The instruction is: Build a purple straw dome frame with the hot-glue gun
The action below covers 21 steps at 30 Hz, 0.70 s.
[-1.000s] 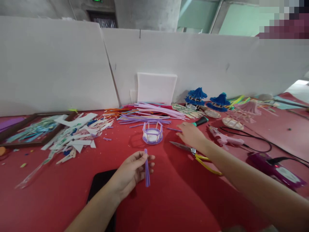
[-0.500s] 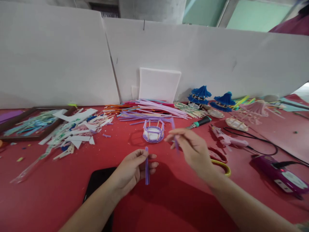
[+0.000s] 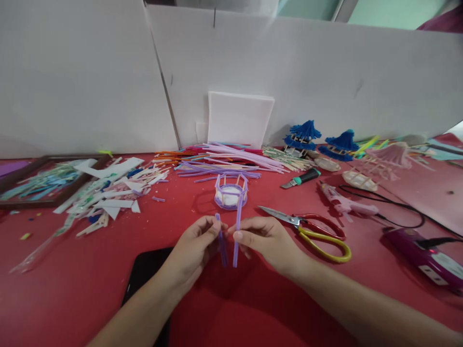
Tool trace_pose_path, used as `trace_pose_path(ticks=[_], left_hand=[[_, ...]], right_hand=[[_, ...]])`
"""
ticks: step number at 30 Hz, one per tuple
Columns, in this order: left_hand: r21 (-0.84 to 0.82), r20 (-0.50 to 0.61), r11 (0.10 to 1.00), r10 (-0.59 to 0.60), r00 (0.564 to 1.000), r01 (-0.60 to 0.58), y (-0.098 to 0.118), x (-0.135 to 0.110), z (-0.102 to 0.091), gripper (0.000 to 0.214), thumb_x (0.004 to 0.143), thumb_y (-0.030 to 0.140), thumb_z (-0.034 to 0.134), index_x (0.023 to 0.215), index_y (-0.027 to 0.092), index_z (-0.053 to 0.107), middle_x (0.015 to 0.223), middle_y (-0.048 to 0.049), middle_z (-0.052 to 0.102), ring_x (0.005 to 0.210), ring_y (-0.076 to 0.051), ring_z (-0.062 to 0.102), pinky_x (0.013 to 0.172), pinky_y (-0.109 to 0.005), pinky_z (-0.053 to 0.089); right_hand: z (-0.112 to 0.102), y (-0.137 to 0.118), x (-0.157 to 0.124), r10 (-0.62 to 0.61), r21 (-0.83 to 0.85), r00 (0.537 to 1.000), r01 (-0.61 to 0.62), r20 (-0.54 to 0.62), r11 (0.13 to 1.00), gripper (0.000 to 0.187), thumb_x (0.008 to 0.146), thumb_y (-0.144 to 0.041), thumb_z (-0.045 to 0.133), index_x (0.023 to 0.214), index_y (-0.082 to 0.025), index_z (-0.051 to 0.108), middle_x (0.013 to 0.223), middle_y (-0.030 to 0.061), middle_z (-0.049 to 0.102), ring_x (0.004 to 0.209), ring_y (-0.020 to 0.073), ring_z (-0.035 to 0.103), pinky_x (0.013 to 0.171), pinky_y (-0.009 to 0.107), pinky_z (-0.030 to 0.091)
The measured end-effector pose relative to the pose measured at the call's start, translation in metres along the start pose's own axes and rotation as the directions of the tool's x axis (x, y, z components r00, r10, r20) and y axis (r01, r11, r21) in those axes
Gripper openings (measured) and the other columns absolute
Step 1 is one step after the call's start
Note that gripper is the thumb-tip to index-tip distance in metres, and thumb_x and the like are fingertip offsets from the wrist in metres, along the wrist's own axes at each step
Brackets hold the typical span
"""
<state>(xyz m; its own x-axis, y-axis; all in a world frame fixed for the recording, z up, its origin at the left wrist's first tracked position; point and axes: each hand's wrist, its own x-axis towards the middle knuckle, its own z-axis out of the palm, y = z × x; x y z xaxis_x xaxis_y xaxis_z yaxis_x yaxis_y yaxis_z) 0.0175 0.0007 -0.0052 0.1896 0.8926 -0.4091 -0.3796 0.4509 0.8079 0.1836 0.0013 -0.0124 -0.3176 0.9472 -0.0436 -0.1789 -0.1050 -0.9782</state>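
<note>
Head view: the left hand [image 3: 197, 244] has its grip closed to a pinch, thumb against fingers, on a purple bundle [image 3: 223, 251]; how many strips it has, I cannot tell. The right hand [image 3: 271, 241] pinches 1 purple strip [image 3: 236, 255] upright, thumb pressed on it, grip likewise closed. Both hands are just in front of the purple model [image 3: 231, 198] on the red worktop [image 3: 206, 315], bundle and strip side by side, slightly apart. The strip's upper end overlaps the model; whether they touch, I cannot tell. Scissors [image 3: 297, 221] lie right of the model, blades pointing towards it. Farther right and behind is a cutter [image 3: 303, 177]; directly behind lie sticks [image 3: 231, 161].
</note>
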Motion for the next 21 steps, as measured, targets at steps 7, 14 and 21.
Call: trace_pose_path(ticks=[7, 14, 21], left_hand=[[0.028, 0.012, 1.0, 0.013, 1.0, -0.013, 0.0003, -0.0025, 0.0, 0.038, 0.051, 0.04, 0.089, 0.066, 0.017, 0.062, 0.058, 0.0057, 0.059, 0.054, -0.007, 0.053, 0.053, -0.017, 0.045], [0.065, 0.038, 0.998, 0.002, 0.999, -0.004, -0.0009, -0.0025, -0.0003, 0.036, 0.054, 0.039, 0.088, 0.067, 0.017, 0.062, 0.062, 0.0054, 0.06, 0.057, -0.008, 0.055, 0.055, -0.018, 0.046], [0.087, 0.096, 0.996, -0.031, 0.995, 0.022, -0.0032, -0.0026, -0.0017, 0.032, 0.06, 0.036, 0.085, 0.07, 0.015, 0.063, 0.067, 0.0031, 0.062, 0.063, -0.01, 0.059, 0.067, -0.024, 0.051]], right_hand=[[0.0016, 0.0051, 0.0008, 0.05, -0.169, 0.998, -0.045, 0.024, 0.985, 0.03, 0.072, -0.044, 0.073, 0.078, -0.016, 0.066, 0.064, -0.0025, 0.061, 0.052, 0.0079, 0.053, 0.053, 0.023, 0.044], [-0.0005, 0.0078, -0.0005, 0.049, -0.373, 0.997, -0.02, 0.067, 0.927, 0.029, 0.081, -0.043, 0.064, 0.068, -0.017, 0.06, 0.061, -0.0013, 0.059, 0.055, 0.0095, 0.052, 0.053, 0.022, 0.04], [-0.0024, 0.0085, -0.0022, 0.038, -0.405, 0.997, -0.004, 0.074, 0.914, 0.028, 0.082, -0.034, 0.061, 0.061, -0.018, 0.051, 0.056, -0.0035, 0.053, 0.049, 0.0074, 0.042, 0.047, 0.02, 0.032]])
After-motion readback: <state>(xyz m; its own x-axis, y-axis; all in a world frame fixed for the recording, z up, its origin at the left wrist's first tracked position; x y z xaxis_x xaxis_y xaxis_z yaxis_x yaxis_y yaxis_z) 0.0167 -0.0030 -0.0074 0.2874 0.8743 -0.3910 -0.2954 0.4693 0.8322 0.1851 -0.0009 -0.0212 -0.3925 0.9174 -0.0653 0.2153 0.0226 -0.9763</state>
